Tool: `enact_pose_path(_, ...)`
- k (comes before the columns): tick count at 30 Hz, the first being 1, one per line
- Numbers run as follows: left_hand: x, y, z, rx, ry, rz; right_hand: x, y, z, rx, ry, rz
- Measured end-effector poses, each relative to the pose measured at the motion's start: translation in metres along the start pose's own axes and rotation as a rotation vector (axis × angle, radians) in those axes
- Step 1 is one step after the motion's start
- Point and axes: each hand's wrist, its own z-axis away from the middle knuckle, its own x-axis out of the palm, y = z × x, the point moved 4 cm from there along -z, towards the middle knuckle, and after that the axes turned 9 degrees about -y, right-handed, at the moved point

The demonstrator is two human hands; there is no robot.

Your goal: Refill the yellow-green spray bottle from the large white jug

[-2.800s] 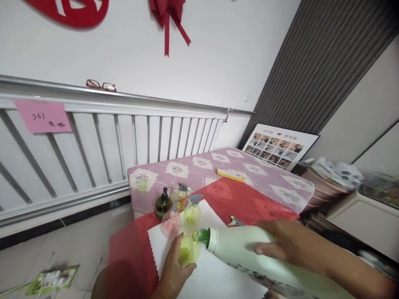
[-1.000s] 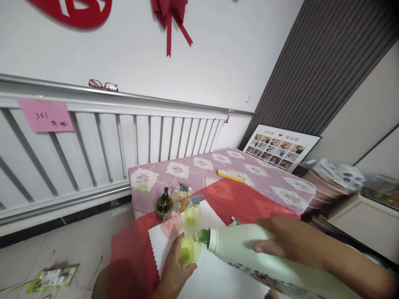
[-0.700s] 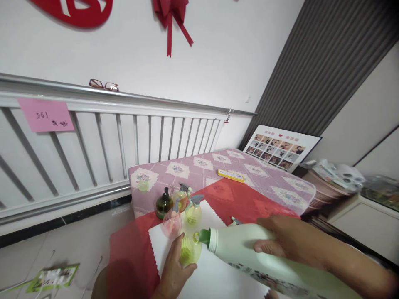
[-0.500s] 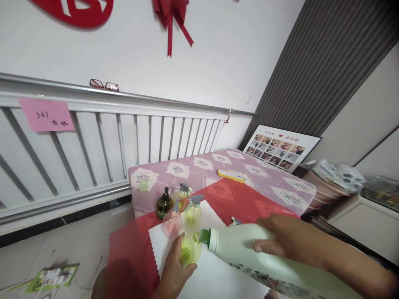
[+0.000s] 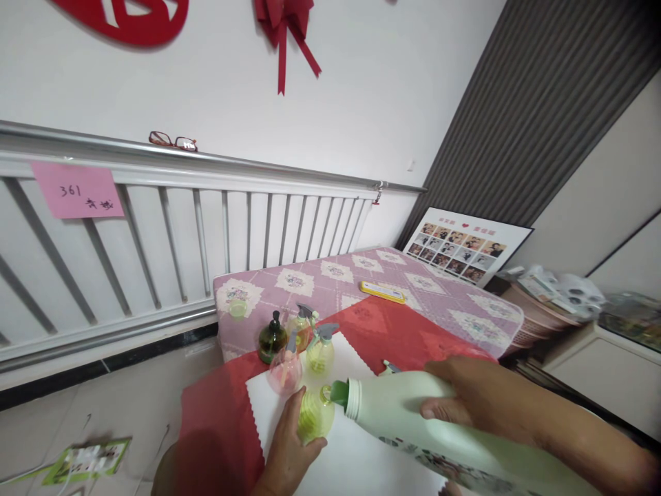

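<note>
My left hand point(image 5: 288, 448) is wrapped round a small yellow-green round bottle point(image 5: 313, 414) that stands on a white cloth point(image 5: 351, 455). My right hand point(image 5: 478, 399) grips a large pale-green jug point(image 5: 407, 420), tilted so its green spout point(image 5: 338, 393) touches the small bottle's mouth. Just behind stand a pink round bottle point(image 5: 284, 370), a yellow spray bottle point(image 5: 320, 348), an orange spray bottle point(image 5: 302, 327) and a dark green pump bottle point(image 5: 271, 337).
A red cloth point(image 5: 403, 331) lies over a pink patterned table cover point(image 5: 330, 272). On it are a yellow flat case point(image 5: 382, 291) and a small green cup point(image 5: 237, 308). A white radiator point(image 5: 155, 234) with glasses point(image 5: 173, 141) on top stands behind; a photo board point(image 5: 465, 242) leans at right.
Almost nothing differs. Both hands keep the jug's spout at the small bottle's mouth; the view has only shifted very slightly.
</note>
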Motion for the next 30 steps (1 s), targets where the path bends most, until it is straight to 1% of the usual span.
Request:
enact_pose_path(6,0.0004,0.0011,0.0010,-0.015,-0.025,-0.024,0.0000,0.0009,0.0002,0.002,-0.006,0.015)
enact_pose_path(17,0.0014,-0.0023,0.0008,-0.008,-0.022,-0.002,-0.0017,-0.0001,-0.0006,0.008,-0.004,0.030)
enact_pose_path(24,0.0008,0.0009,-0.0005,-0.018,-0.031,-0.016,-0.0020,-0.0014,0.0008,0.021,-0.016,0.014)
enact_pose_path(30,0.0013,-0.0007,-0.0012,-0.006,-0.025,-0.020,-0.0014,0.0002,-0.0004,0.012,-0.011,0.018)
